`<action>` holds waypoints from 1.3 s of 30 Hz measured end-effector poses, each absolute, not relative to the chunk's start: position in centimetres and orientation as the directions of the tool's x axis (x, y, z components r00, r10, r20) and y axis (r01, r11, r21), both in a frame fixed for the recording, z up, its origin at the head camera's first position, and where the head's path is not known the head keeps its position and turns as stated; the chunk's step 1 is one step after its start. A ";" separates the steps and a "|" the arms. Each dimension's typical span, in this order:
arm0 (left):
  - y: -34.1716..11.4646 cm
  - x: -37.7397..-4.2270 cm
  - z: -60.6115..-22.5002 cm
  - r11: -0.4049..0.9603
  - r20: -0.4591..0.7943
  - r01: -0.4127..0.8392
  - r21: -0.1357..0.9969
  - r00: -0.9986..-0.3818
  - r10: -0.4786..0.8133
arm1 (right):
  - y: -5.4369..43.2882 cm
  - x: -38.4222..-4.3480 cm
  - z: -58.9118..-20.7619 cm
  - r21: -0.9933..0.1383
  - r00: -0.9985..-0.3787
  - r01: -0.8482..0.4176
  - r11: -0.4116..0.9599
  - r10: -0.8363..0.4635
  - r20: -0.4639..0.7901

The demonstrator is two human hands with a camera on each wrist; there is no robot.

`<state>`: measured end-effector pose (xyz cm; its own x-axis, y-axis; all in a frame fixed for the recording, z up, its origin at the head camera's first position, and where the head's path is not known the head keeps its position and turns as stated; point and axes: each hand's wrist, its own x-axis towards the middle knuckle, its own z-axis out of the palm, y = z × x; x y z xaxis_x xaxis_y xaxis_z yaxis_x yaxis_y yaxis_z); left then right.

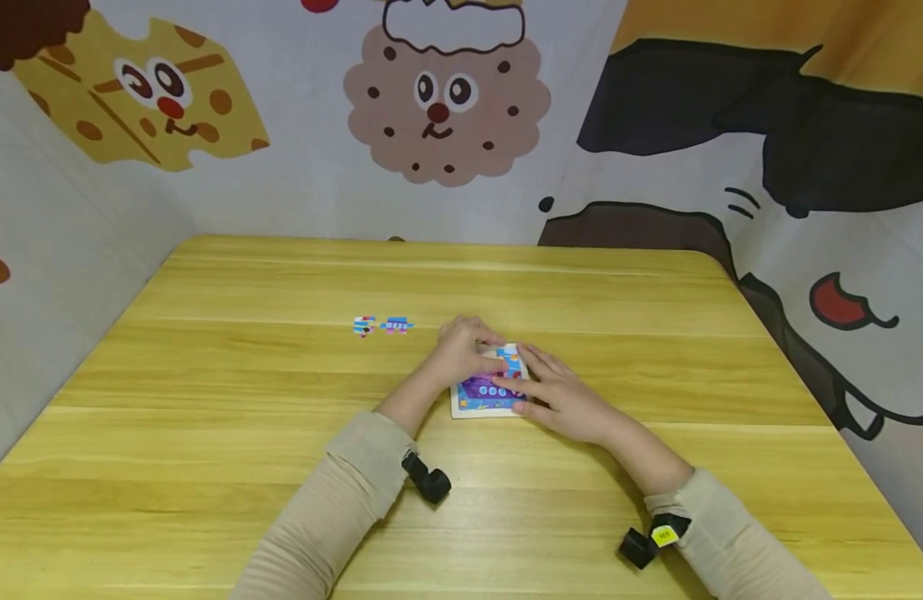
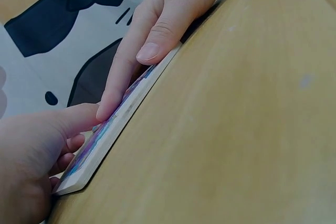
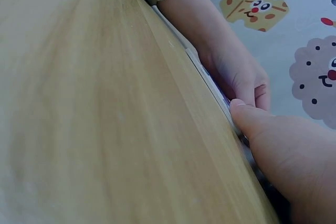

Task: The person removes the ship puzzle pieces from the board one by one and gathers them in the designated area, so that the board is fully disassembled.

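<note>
A thin, square puzzle board (image 1: 469,411) with a light border and a purple and blue picture lies flat on the wooden table. Over its upper left part bends my left hand (image 1: 461,350), thumb and forefinger apart above the picture. In the left wrist view that thumb meets the picture beside a small teal bit; I cannot tell whether it pinches a piece. From the right side my right hand (image 1: 569,400) reaches across, its fingers spread and fairly straight. One right fingertip touches the picture near the left thumb, and the right thumb rests at the board's right edge.
Two small colourful puzzle pieces, a red, white and blue one (image 1: 363,326) and a blue and purple one (image 1: 397,325), lie left of the board, farther back. The wooden table (image 1: 206,375) ends at a cartoon-printed backdrop (image 1: 296,200). Each wrist wears a black camera.
</note>
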<state>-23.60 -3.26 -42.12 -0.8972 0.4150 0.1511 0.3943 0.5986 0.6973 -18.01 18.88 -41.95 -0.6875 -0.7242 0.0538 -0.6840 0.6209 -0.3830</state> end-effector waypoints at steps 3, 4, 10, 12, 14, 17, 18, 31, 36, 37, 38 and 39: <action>-3.3 -23.6 -42.2 0.595 0.156 0.400 0.697 -0.894 0.419 | 18.9 -18.1 -42.1 -0.381 -0.685 -0.687 0.618 -0.726 0.059; -3.3 -23.6 -42.2 0.594 0.156 0.401 0.697 -0.894 0.421 | 18.9 -18.1 -42.1 -0.381 -0.685 -0.688 0.618 -0.726 0.058; -3.3 -23.6 -42.2 0.601 0.152 0.403 0.691 -0.893 0.423 | 18.8 -18.0 -42.0 -0.381 -0.681 -0.690 0.615 -0.730 0.057; -3.3 -23.7 -42.2 0.609 0.153 0.407 0.681 -0.892 0.425 | 18.8 -18.0 -41.9 -0.382 -0.683 -0.689 0.616 -0.729 0.056; -3.2 -23.7 -42.2 0.618 0.151 0.408 0.671 -0.892 0.425 | 18.7 -18.0 -41.9 -0.382 -0.683 -0.688 0.617 -0.728 0.055; -3.2 -23.7 -42.1 0.631 0.141 0.404 0.662 -0.894 0.425 | 18.8 -18.1 -42.0 -0.386 -0.688 -0.682 0.621 -0.724 0.052; -3.2 -23.7 -42.1 0.633 0.138 0.401 0.662 -0.896 0.423 | 18.8 -18.1 -42.0 -0.388 -0.689 -0.682 0.621 -0.723 0.053; -3.1 -23.7 -42.1 0.575 0.146 0.364 0.733 -0.910 0.389 | 18.8 -18.1 -41.9 -0.397 -0.696 -0.669 0.628 -0.717 0.039; -3.1 -23.8 -42.1 0.541 0.148 0.352 0.764 -0.911 0.385 | 18.8 -18.1 -41.8 -0.400 -0.697 -0.667 0.628 -0.716 0.039; -3.1 -23.8 -42.1 0.536 0.146 0.350 0.769 -0.911 0.385 | 18.8 -18.1 -41.8 -0.400 -0.697 -0.668 0.628 -0.716 0.039; -3.1 -23.8 -42.1 0.530 0.145 0.347 0.774 -0.912 0.385 | 18.8 -18.1 -41.8 -0.400 -0.697 -0.668 0.627 -0.716 0.039; -3.1 -23.8 -42.1 0.526 0.143 0.345 0.777 -0.912 0.385 | 18.8 -18.1 -41.8 -0.401 -0.696 -0.668 0.627 -0.717 0.038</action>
<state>-23.75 -3.13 -42.11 -0.9116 0.3854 0.1432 0.3446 0.5262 0.7774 -18.05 18.78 -41.83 -0.6962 -0.7168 0.0384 -0.6679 0.6273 -0.4005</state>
